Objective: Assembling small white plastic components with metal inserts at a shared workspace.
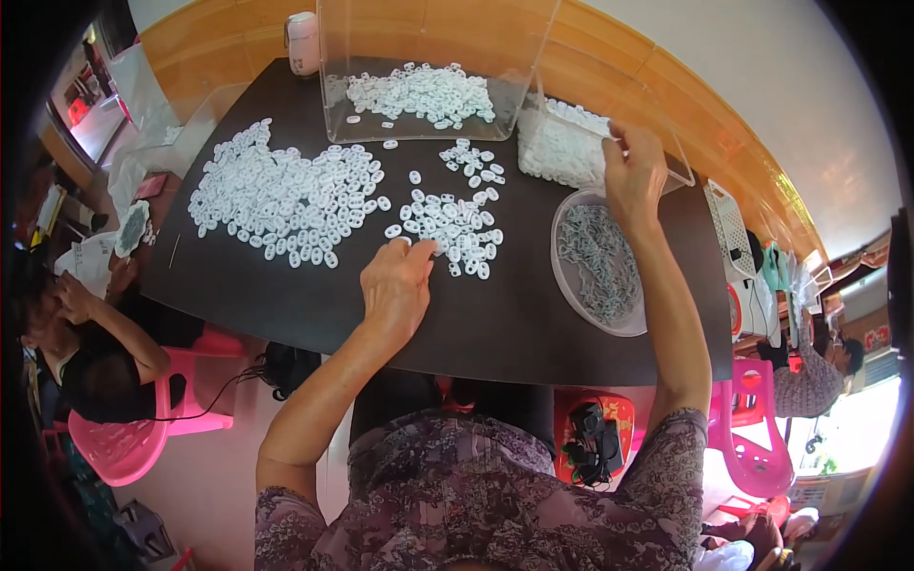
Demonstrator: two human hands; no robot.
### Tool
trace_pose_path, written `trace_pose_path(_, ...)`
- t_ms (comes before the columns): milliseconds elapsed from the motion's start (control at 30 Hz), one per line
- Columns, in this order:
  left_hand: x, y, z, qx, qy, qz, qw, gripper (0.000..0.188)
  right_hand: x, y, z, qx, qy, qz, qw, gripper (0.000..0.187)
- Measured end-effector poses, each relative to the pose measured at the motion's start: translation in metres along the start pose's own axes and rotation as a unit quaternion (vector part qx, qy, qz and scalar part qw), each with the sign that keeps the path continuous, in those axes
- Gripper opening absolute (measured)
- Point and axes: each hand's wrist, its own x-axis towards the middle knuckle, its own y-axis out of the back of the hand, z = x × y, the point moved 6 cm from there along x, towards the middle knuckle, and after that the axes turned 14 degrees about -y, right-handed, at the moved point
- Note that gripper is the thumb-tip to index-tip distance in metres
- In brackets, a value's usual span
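Note:
Small white oval plastic pieces with two holes lie in piles on the dark table. My left hand (398, 290) is closed, its fingertips at the near edge of the middle pile (452, 226). Whatever those fingertips pinch is too small to make out. At the right, my right hand (635, 178) has its fingers curled at a clear plastic box (678, 164) filled with more white pieces (564, 152). The fingers hide anything they hold. Below that wrist stands a round clear tub (562, 276) of small grey-green pieces (600, 262).
A larger white pile (286, 195) spreads on the left. At the back stand a tall clear bin (409, 133) and a pink bottle (303, 45). Another person (105, 328) sits at the left near a pink chair (119, 443); a second pink chair (752, 447) is at the right.

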Motion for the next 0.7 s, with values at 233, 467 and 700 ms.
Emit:
trace_pose_path(233,0.006,-0.027,-0.004,0.037,-0.037,-0.092,0.994,0.018,-0.043,0.023,-0.052,0.093,0.081,-0.056,0.991,0.014)
trace_pose_path(467,-0.004,-0.008,0.002,0.021,-0.021,-0.037,0.999,0.018,-0.078,0.018,-0.06,0.116,0.079,-0.135,0.981,0.013)
trace_pose_path(700,-0.012,-0.013,0.03,-0.003,-0.06,-0.062,0.996,0.012,-0.126,-0.005,-0.062,0.141,0.068,-0.215,0.964,0.013)
